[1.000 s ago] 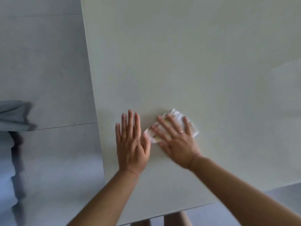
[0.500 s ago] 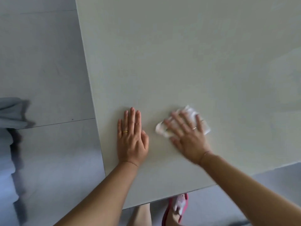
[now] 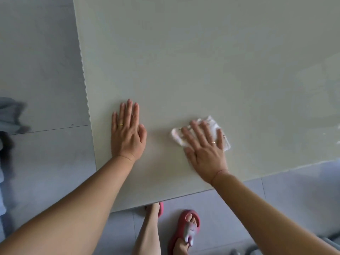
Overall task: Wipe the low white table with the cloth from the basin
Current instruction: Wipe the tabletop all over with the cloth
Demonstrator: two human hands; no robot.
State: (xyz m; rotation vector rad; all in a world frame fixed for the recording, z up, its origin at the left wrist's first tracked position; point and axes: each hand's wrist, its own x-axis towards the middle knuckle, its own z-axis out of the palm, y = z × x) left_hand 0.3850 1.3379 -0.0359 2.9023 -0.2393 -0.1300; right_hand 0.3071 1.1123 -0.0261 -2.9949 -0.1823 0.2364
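The low white table [image 3: 202,61] fills most of the view, its near-left corner below my arms. My right hand [image 3: 206,150] lies flat with spread fingers on a small white crumpled cloth [image 3: 211,124], pressing it onto the tabletop near the front edge. The cloth sticks out beyond my fingertips and on both sides. My left hand [image 3: 127,133] rests palm down on the bare tabletop, fingers together, close to the table's left edge, holding nothing. The basin is not in view.
Grey tiled floor [image 3: 42,70] runs along the table's left and front sides. My feet in red slippers [image 3: 185,230] stand on the floor just under the front edge. A grey-blue piece of fabric [image 3: 9,115] shows at the far left.
My right hand has slid the cloth to the right along the tabletop, widening the gap to my left hand, which stayed planted. The view has shifted, showing my feet.
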